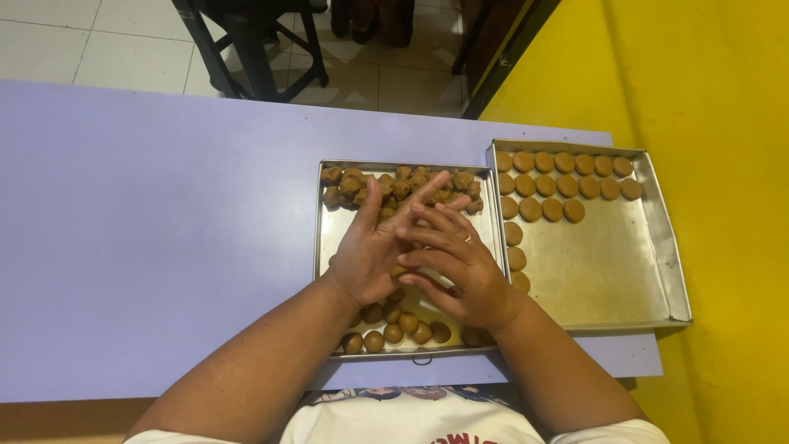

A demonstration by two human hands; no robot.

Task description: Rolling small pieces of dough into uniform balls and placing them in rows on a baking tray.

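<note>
Lavender table (148, 247), two metal trays — left hand (374, 251) and right hand (456, 267) grip pressed together, hiding dough balls (394, 329), flattened rounds (567, 185) beside.

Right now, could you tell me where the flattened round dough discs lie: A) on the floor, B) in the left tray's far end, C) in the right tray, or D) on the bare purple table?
C: the flat discs sit in rows inside the right tray, along its far and left sides.

Lavender table (148, 247); yellow wall (707, 99); dark chair legs (255, 49) on white tiled floor (99, 41).
</note>
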